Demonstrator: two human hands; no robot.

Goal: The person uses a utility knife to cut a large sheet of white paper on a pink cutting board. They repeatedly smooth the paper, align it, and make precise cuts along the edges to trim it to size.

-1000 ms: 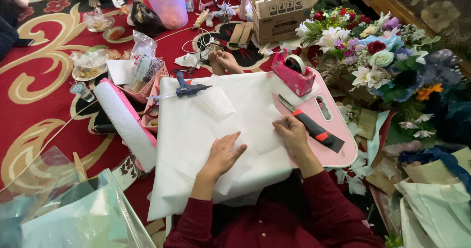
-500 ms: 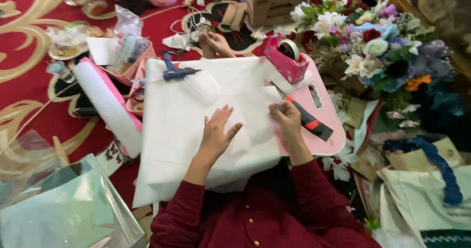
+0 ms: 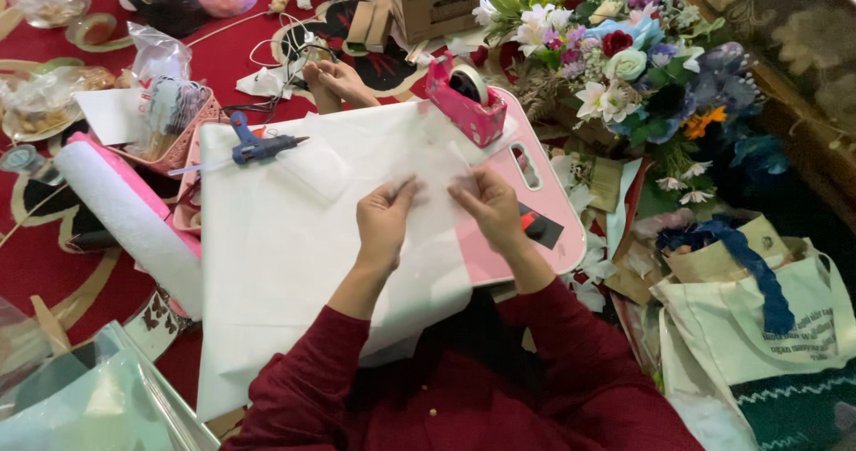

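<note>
My left hand (image 3: 385, 219) and my right hand (image 3: 488, 203) both pinch a small, thin white sheet (image 3: 434, 173) between fingers and thumbs. It is held just above a large white sheet (image 3: 285, 264) spread over a low pink table (image 3: 560, 222). A blue glue gun (image 3: 254, 148) lies on the large sheet's far left part. At the table's far edge stands a pink tape dispenser (image 3: 465, 106). A black and red cutter (image 3: 539, 225) lies on the pink surface just right of my right wrist.
Another person's feet (image 3: 332, 82) rest beyond the table. A flower bouquet (image 3: 624, 58) stands at the far right, and cloth bags (image 3: 758, 326) lie at the near right. A white roll (image 3: 129, 223), a pink basket (image 3: 174, 125) and a cardboard box (image 3: 437, 0) surround the table on the red carpet.
Both hands have lifted off the large sheet and come together at its middle, now holding the small thin sheet. The right hand has moved away from the cutter.
</note>
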